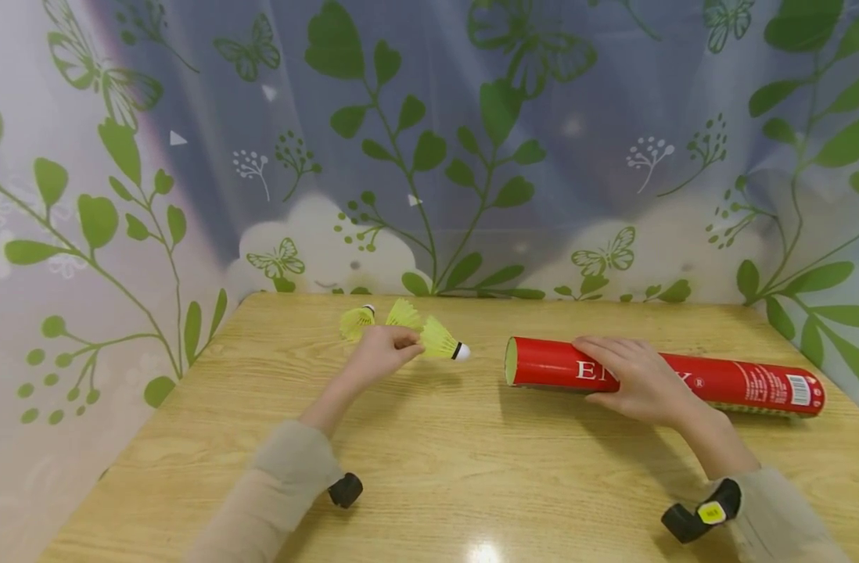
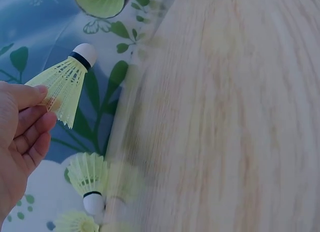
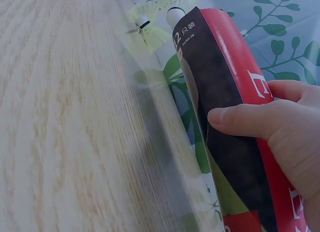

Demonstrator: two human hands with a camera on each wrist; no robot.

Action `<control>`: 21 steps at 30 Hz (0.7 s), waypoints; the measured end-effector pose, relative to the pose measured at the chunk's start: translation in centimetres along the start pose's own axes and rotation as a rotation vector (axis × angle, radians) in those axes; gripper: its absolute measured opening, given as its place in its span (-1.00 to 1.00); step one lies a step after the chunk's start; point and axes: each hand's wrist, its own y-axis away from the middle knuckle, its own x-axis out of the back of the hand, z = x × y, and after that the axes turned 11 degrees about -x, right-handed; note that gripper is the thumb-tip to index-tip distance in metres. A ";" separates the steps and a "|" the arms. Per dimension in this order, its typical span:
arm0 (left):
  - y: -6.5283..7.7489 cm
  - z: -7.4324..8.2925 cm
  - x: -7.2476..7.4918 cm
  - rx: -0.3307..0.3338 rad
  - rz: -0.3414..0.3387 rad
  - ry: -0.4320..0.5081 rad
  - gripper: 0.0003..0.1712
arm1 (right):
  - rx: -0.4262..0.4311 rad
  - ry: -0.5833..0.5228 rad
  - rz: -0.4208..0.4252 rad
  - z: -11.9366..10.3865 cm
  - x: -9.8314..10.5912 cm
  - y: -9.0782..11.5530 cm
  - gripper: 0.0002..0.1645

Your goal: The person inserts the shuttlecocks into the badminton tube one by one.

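My left hand (image 1: 380, 353) pinches a yellow shuttlecock (image 1: 441, 339) by its skirt, with the white cork pointing right. In the left wrist view the thumb and fingers hold the skirt's rim, and the black band and white cork of this shuttlecock (image 2: 64, 84) face away from the hand. A red shuttlecock tube (image 1: 746, 381) lies sideways on the right, its open mouth facing the held shuttlecock across a small gap. My right hand (image 1: 641, 381) grips the tube around its middle; in the right wrist view the thumb presses the dark panel. The tube's inside is mostly hidden.
Two more yellow shuttlecocks stand behind the left hand: one at the left (image 1: 357, 322), another (image 1: 404, 313) partly covered by the hand. The wooden table (image 1: 429, 469) ends at a leaf-patterned curtain (image 1: 436, 156) at the back and sides.
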 end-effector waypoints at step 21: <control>-0.8 2.9 -2.8 -0.095 0.053 0.011 -0.85 | -0.004 -0.016 0.005 0.1 0.2 -0.3 0.00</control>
